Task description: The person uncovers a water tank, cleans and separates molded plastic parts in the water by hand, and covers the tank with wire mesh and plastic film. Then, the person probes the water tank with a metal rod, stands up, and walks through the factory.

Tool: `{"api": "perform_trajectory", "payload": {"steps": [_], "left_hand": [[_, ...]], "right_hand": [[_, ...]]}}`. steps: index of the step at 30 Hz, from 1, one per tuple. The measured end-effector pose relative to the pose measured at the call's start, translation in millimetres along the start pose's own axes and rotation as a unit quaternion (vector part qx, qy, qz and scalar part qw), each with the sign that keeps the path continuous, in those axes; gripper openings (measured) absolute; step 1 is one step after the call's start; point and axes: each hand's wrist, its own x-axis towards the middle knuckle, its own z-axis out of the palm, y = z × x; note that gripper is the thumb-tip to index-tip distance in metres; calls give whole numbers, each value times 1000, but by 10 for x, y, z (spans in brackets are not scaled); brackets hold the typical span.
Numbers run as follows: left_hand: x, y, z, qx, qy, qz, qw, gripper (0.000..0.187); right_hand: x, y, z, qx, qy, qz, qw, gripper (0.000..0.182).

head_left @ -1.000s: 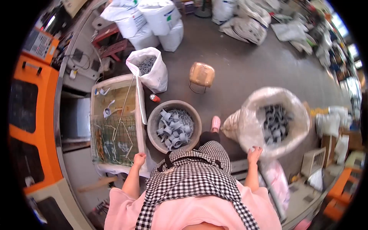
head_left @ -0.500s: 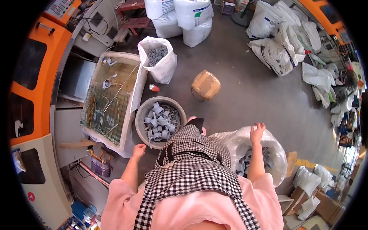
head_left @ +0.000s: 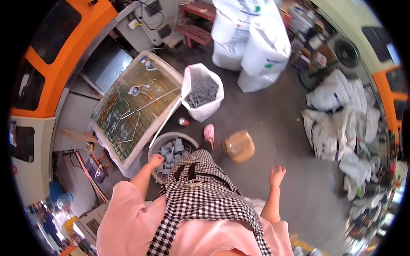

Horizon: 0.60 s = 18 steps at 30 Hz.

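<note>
My left hand (head_left: 156,160) hangs over the left rim of the round grey tub (head_left: 159,143), its fingers curled in. Grey plastic parts (head_left: 173,152) fill the tub, partly hidden by my checked apron (head_left: 205,187). Out to the right, above the floor, my right hand (head_left: 277,174) has its fingers apart and holds nothing. Between that hand and the tub stands a stool wrapped in brown tape (head_left: 239,146). One foot in a pink shoe (head_left: 209,131) is forward, beside the tub.
A water tank (head_left: 171,70) with green netting stands at the left. Beside it are an open white sack (head_left: 202,91) of grey pieces and a red can (head_left: 183,122). Full white sacks (head_left: 265,51) stand at the back, more sacks (head_left: 329,132) at the right. Orange machines line both sides.
The view has turned and shifted forward. A pink shoe now shows ahead of the apron. The bag of grey parts at my right is now mostly hidden behind my body and arm.
</note>
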Motion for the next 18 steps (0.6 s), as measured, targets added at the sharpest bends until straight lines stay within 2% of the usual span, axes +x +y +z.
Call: {"api": "perform_trajectory", "payload": {"steps": [4, 6, 7, 9, 10, 12, 14, 16, 18], "left_hand": [[720, 767, -563, -5, 25, 54, 998, 15], [729, 1273, -850, -116, 98, 88, 984, 15], [819, 1353, -949, -121, 107, 82, 983, 15], [940, 1489, -1005, -158, 106, 180, 965, 15], [932, 1569, -1016, -168, 112, 173, 964, 15], [871, 1653, -1015, -193, 126, 75, 970, 14], [918, 1407, -855, -215, 121, 19, 969, 17], [678, 1357, -924, -19, 88, 49, 995, 19], [721, 978, -567, -145, 139, -87, 976, 23]], "right_hand": [[808, -414, 155, -40, -83, 6, 996, 31], [1268, -785, 175, -27, -69, -38, 997, 30], [1491, -981, 232, -26, -74, -49, 996, 30], [1905, -1303, 258, -5, -57, -83, 995, 29], [2119, -1481, 258, -10, -61, -94, 994, 29], [2540, -1840, 317, -8, -78, -172, 982, 29], [2909, -2191, 393, -23, -81, -221, 972, 28], [3264, -2663, 400, -17, -83, -279, 956, 29], [3587, -3092, 491, -11, -98, -305, 947, 29]]}}
